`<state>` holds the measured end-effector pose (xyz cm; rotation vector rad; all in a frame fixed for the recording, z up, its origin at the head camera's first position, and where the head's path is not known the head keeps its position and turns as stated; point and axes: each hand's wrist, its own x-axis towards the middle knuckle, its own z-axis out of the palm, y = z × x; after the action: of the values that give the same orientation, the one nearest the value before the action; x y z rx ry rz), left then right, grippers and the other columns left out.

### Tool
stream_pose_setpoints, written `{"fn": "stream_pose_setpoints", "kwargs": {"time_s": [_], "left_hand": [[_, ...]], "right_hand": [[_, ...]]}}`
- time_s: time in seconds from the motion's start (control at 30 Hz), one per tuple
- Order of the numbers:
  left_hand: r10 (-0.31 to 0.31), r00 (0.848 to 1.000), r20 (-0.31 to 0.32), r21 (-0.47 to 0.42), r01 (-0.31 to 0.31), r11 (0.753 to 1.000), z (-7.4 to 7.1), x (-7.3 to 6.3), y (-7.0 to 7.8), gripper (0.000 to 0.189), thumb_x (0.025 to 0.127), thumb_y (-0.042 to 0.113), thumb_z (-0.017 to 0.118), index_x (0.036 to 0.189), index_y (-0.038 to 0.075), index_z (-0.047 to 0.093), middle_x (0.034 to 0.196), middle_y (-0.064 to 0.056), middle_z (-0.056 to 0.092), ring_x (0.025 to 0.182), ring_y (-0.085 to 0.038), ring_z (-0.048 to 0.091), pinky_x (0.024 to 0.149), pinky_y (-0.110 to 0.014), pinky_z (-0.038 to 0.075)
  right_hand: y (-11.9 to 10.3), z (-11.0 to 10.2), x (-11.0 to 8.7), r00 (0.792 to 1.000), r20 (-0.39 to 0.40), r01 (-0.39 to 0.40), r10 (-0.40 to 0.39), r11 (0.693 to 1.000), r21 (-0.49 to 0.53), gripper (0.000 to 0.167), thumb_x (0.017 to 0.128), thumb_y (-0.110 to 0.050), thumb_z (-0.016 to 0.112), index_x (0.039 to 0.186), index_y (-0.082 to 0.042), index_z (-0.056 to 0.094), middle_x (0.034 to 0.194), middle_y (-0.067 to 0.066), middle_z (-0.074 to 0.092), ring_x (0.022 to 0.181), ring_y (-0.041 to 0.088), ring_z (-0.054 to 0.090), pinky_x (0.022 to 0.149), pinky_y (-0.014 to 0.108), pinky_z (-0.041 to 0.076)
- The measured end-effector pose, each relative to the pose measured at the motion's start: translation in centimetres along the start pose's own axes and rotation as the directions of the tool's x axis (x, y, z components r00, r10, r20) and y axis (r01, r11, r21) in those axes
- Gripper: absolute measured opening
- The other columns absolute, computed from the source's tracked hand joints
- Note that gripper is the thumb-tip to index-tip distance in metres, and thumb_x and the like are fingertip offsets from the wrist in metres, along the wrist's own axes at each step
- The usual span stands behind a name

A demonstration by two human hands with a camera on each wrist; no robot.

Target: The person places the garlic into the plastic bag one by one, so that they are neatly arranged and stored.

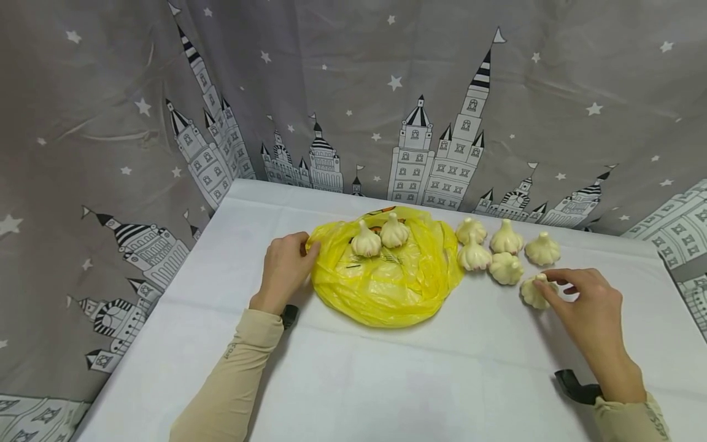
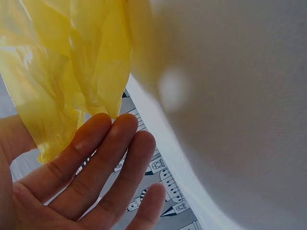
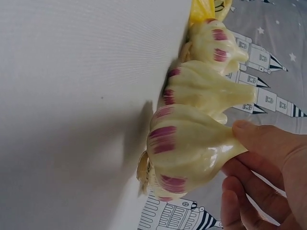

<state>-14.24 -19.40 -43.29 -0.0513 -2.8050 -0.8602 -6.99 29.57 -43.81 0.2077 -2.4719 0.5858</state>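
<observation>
My left hand pinches the left edge of a yellow plastic bag, which lies spread with its rim rolled outward. Between thumb and index finger the thin film shows in the left wrist view. Two garlic bulbs sit inside toward the back: one on the left, one on the right. On the right, my right hand grips a garlic bulb by its neck with thumb and fingertips. Purple streaks mark this glossy bulb in the right wrist view, its dry root end by the tabletop.
Several more garlic bulbs cluster between the bag and my right hand, the nearest ones right at the bag's rim. A white cloth covers the table. Behind it hangs a grey curtain printed with castles and stars.
</observation>
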Motion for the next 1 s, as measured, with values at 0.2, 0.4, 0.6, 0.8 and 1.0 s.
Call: {"fn": "stream_pose_setpoints", "kwargs": {"time_s": [0.2, 0.4, 0.6, 0.8, 1.0], "left_hand": [[-0.002, 1.0, 0.002, 0.001, 0.002, 1.0, 0.0, 0.0, 0.1, 0.036, 0.1, 0.019, 0.066, 0.068, 0.009, 0.054, 0.059, -0.004, 0.044, 0.056, -0.021, 0.041, 0.055, -0.032, 0.03], [0.005, 1.0, 0.003, -0.006, -0.005, 1.0, 0.1, 0.0, 0.2, 0.038, 0.1, 0.019, 0.066, 0.066, 0.01, 0.051, 0.058, -0.004, 0.042, 0.055, -0.021, 0.04, 0.054, -0.031, 0.029], [0.0, 1.0, 0.004, -0.008, 0.0, 1.0, 0.1, -0.1, 0.0, 0.039, 0.1, 0.02, 0.065, 0.066, 0.011, 0.048, 0.058, -0.003, 0.04, 0.055, -0.02, 0.039, 0.054, -0.031, 0.029], [-0.002, 1.0, 0.01, -0.013, 0.002, 1.0, 0.1, -0.1, 0.1, 0.039, 0.1, 0.02, 0.066, 0.066, 0.01, 0.049, 0.058, -0.003, 0.04, 0.055, -0.021, 0.04, 0.055, -0.032, 0.029], [-0.007, 1.0, 0.007, -0.003, 0.007, 1.0, 0.1, 0.0, 0.1, 0.039, 0.1, 0.019, 0.066, 0.066, 0.01, 0.049, 0.058, -0.003, 0.04, 0.055, -0.021, 0.04, 0.055, -0.032, 0.029]], "right_hand": [[-0.2, -0.5, 0.1, 1.0, -0.007, -0.018, 0.018, 1.0, -0.005, 0.029, 0.074, -0.004, 0.092, 0.1, -0.002, 0.08, 0.089, 0.019, 0.076, 0.077, 0.033, 0.061, 0.068, 0.015, 0.035], [-0.9, -1.5, 0.9, 0.998, -0.06, -0.016, 0.016, 1.0, 0.017, 0.03, 0.073, -0.005, 0.092, 0.101, -0.003, 0.081, 0.088, 0.019, 0.076, 0.084, -0.013, 0.048, 0.071, 0.01, 0.033], [-1.9, -2.0, 1.6, 0.995, -0.097, -0.008, 0.013, 0.999, 0.046, 0.029, 0.074, -0.006, 0.092, 0.101, -0.005, 0.082, 0.088, 0.019, 0.076, 0.088, -0.027, 0.04, 0.071, 0.003, 0.03], [-2.8, -1.9, 2.1, 0.995, -0.104, -0.004, 0.01, 0.999, 0.052, 0.029, 0.075, -0.006, 0.092, 0.102, -0.004, 0.082, 0.088, 0.019, 0.076, 0.088, -0.028, 0.039, 0.072, 0.004, 0.028], [-3.7, -1.6, 2.8, 0.993, -0.115, 0.017, -0.009, 0.998, 0.068, 0.028, 0.076, -0.005, 0.091, 0.103, -0.004, 0.081, 0.088, 0.018, 0.076, 0.088, -0.024, 0.041, 0.071, 0.003, 0.029]]}}
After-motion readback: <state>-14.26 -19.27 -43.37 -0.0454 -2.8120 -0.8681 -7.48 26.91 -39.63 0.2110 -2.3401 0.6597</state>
